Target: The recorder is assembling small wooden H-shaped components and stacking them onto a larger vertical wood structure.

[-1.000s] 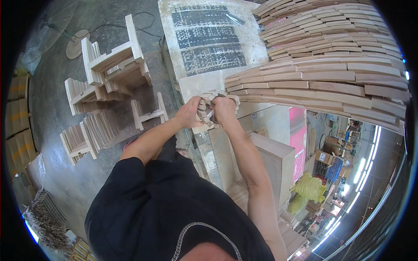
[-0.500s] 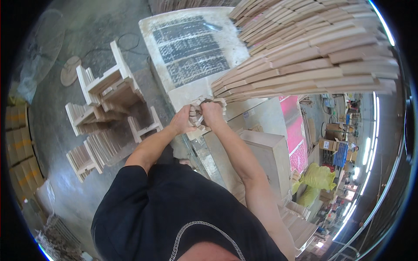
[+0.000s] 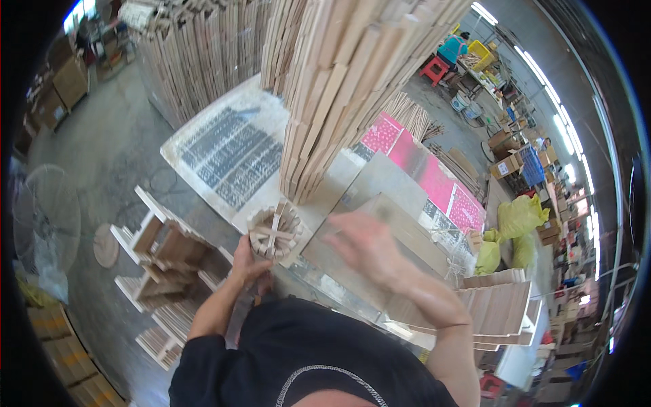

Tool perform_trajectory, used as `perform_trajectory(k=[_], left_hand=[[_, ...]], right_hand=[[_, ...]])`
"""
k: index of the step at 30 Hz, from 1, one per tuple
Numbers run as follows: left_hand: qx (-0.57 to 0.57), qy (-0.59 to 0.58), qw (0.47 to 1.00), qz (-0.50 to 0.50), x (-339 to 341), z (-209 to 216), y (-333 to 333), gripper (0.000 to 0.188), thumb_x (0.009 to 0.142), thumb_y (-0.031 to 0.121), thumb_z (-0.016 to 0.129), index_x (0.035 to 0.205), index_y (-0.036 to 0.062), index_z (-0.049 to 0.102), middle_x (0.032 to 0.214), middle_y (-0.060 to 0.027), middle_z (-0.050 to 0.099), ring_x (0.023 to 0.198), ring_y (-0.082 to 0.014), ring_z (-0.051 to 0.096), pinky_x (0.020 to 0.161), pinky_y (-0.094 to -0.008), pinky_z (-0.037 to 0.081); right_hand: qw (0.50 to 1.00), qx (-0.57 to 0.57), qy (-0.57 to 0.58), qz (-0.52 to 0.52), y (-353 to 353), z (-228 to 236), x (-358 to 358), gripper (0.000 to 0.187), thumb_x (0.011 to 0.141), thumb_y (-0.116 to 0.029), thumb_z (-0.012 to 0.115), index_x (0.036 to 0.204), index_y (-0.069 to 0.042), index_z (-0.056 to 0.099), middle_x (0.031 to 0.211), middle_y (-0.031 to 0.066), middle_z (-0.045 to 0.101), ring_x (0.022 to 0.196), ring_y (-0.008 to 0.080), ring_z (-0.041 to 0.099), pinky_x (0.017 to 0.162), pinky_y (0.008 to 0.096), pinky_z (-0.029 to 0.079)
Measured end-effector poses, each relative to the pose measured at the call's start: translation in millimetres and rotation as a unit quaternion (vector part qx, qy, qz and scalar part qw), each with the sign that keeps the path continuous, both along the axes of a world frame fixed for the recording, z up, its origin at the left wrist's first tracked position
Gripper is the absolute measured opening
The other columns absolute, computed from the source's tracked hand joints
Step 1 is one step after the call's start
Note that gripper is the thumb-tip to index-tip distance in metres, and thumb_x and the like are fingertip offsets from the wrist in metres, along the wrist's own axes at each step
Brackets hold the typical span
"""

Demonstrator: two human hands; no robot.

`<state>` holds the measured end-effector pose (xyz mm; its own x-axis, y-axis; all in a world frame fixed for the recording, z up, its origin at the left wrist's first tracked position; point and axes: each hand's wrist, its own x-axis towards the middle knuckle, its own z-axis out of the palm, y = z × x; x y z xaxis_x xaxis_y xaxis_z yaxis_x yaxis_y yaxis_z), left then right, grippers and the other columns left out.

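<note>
One round bundle of wooden blocks, pale strips crossed over its middle, sits on the surface; clock positions taken from its centre. Left hand: at seven o'clock, touching the side of the bundle; cannot tell whether this grip is clenched on it. Right hand: at three o'clock, blurred, apart from the bundle; grip released, fingers loosely bent. Tall stack of slats near, at one o'clock. Black-and-white patterned sheet at eleven; pink panels at two; wooden frames at nine.
</note>
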<state>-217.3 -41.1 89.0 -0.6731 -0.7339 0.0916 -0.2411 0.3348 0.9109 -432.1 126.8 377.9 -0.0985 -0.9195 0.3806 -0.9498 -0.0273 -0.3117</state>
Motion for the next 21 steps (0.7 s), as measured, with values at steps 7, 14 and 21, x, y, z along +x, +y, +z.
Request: perform_trajectory(k=[7, 14, 21], left_hand=[[-0.044, -0.029, 0.995, 0.089, 34, 116, 13, 0.074, 0.065, 0.022, 0.088, 0.127, 0.0013, 0.053, 0.112, -0.0172, 0.068, 0.104, -0.0337, 0.069, 0.092, -0.0421, 0.054], [-0.154, 0.026, 0.982, 0.106, 47, 202, 1, 0.064, 0.068, 0.007, 0.083, 0.127, -0.0054, 0.060, 0.110, -0.0117, 0.071, 0.099, -0.0190, 0.069, 0.089, -0.0339, 0.055], [-0.131, 0.133, 0.971, 0.148, 70, 254, -14, 0.066, 0.073, 0.009, 0.086, 0.131, -0.0056, 0.058, 0.118, -0.0134, 0.070, 0.106, -0.0211, 0.069, 0.093, -0.0353, 0.056]], right_hand=[[0.963, -0.198, -0.016, -0.182, -33, 101, -81, 0.081, 0.082, -0.034, 0.083, 0.139, 0.009, 0.046, 0.127, 0.0263, 0.057, 0.119, 0.0393, 0.057, 0.100, 0.0472, 0.048], [0.915, -0.319, -0.026, -0.246, -126, 100, -86, 0.116, 0.066, -0.045, 0.092, 0.145, 0.016, 0.032, 0.138, 0.0323, 0.044, 0.128, 0.0460, 0.042, 0.112, 0.0524, 0.038], [0.899, -0.363, -0.066, -0.237, -147, 100, -90, 0.114, 0.063, -0.048, 0.092, 0.143, 0.012, 0.036, 0.138, 0.0312, 0.046, 0.129, 0.0439, 0.043, 0.112, 0.0525, 0.037]])
